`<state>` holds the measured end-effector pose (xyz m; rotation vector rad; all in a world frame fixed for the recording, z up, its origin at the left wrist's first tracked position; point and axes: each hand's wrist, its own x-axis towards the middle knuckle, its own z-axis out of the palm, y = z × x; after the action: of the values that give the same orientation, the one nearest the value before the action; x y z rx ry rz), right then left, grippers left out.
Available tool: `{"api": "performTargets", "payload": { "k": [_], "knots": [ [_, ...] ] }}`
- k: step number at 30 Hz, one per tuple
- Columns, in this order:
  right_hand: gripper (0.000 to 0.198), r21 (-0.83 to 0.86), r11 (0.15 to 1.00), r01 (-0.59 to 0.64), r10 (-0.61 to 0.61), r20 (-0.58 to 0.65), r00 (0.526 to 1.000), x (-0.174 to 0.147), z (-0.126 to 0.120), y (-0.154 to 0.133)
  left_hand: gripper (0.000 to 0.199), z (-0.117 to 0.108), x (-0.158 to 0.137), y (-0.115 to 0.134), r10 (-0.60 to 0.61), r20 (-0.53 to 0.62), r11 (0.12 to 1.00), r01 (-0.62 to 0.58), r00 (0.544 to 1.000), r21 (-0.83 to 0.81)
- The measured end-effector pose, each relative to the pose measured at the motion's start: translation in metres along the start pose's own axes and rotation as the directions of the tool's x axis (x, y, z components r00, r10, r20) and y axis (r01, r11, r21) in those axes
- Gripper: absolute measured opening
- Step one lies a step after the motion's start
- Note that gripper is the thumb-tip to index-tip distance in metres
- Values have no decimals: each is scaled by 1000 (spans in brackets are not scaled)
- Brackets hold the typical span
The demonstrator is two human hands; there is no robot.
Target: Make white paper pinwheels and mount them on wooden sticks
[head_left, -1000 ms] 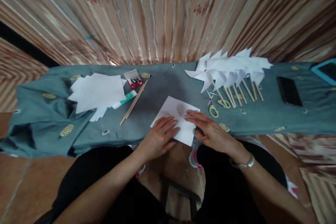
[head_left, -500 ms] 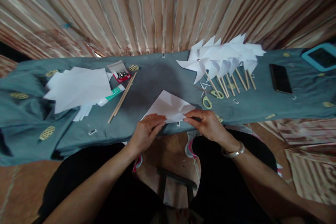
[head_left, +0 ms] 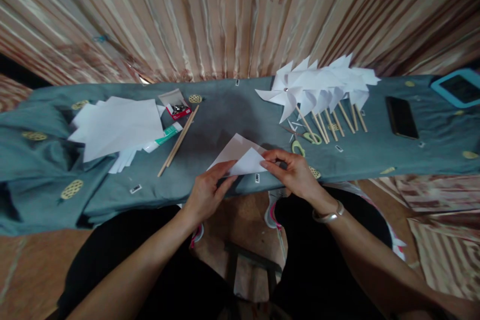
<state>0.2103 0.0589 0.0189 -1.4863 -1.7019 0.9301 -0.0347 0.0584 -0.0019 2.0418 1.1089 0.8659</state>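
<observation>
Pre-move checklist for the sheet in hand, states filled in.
1. Left hand on sheet: ok, gripping its near-left edge.
2. Right hand on sheet: ok, pinching near the right end.
3. Folded flap meets far corner: not ok, its tip is apart from that corner.
4. Crease pressed flat: cannot tell, fingers partly cover the near edge.
5. Scissors clear of sheet: ok, lying apart, beyond the right hand.
6. Loose sticks clear of sheet: ok, off to the left.
</observation>
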Motion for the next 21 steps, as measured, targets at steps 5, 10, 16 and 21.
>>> {"api": "performTargets", "payload": {
  "k": [5, 10, 16, 21],
  "knots": [
    [16, -1, 997, 77, -77, -94, 993, 14, 9, 8, 49, -2, -1, 5, 207, -27, 948, -193, 978, 254],
    [11, -151, 983, 103, -124, -134, 983, 27, 14, 9, 51, 11, -10, 16, 334, 187, 803, -383, 924, 457],
    [8, -239, 968, 73, -114, -162, 980, 43, 23, 17, 64, 24, -17, 10, 261, 278, 755, -375, 925, 538],
    [7, -288, 957, 48, -104, -182, 978, 48, 30, 22, 70, 20, -17, 2, 222, 299, 752, -358, 928, 554]
  ]
}}
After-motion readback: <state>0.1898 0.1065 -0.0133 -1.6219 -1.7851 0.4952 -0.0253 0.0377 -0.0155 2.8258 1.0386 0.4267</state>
